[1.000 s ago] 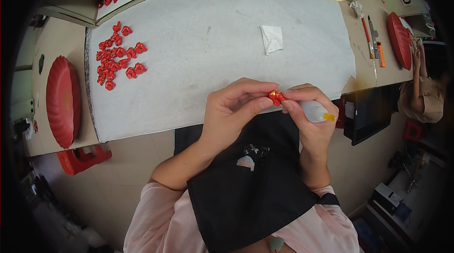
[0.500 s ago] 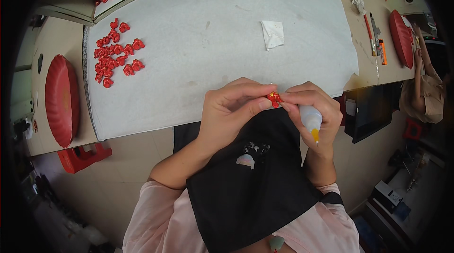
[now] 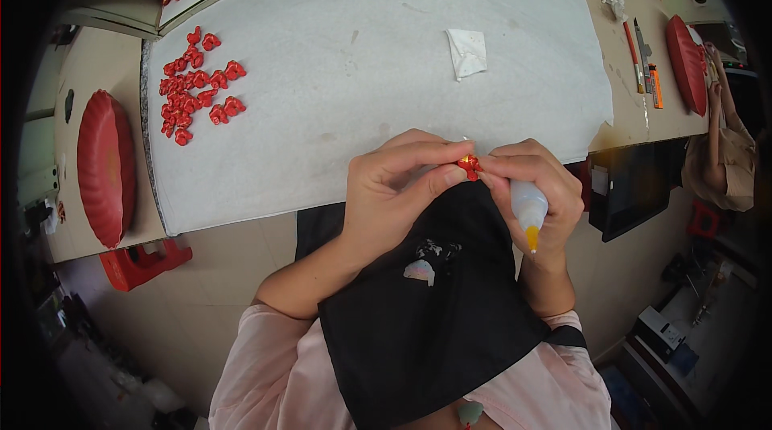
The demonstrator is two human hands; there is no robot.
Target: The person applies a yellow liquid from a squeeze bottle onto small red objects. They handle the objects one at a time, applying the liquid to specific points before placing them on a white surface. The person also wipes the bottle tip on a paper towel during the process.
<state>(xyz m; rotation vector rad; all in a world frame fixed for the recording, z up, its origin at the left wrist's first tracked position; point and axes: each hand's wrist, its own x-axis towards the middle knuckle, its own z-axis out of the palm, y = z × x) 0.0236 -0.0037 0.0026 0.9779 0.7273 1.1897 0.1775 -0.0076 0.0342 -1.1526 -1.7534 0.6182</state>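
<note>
A small red figurine point(image 3: 469, 165) with gold marks is pinched between the thumb and fingertips of my left hand point(image 3: 394, 181). The fingertips of my right hand point(image 3: 547, 185) press on the figurine's other side. Tucked in that same right hand is a translucent squeeze bottle point(image 3: 527, 203) with a yellow tip and a fine nozzle, slanting down toward my body. Both hands are over the near edge of the white paper sheet point(image 3: 305, 108). A group of similar red figurines point(image 3: 193, 84) lies on the sheet at the left.
A folded white tissue point(image 3: 467, 54) lies on the sheet. To the left is a red scalloped tray point(image 3: 105, 168); another red tray point(image 3: 687, 64) sits at the far right. A brush point(image 3: 634, 56) and an orange-handled tool point(image 3: 656, 86) lie nearby. A co-worker's arm point(image 3: 720, 92) shows beyond.
The bottle's nozzle has swung slightly left and down in my right hand. Both hands keep hold of the figurine, which has turned a little. The whole view has shifted slightly.
</note>
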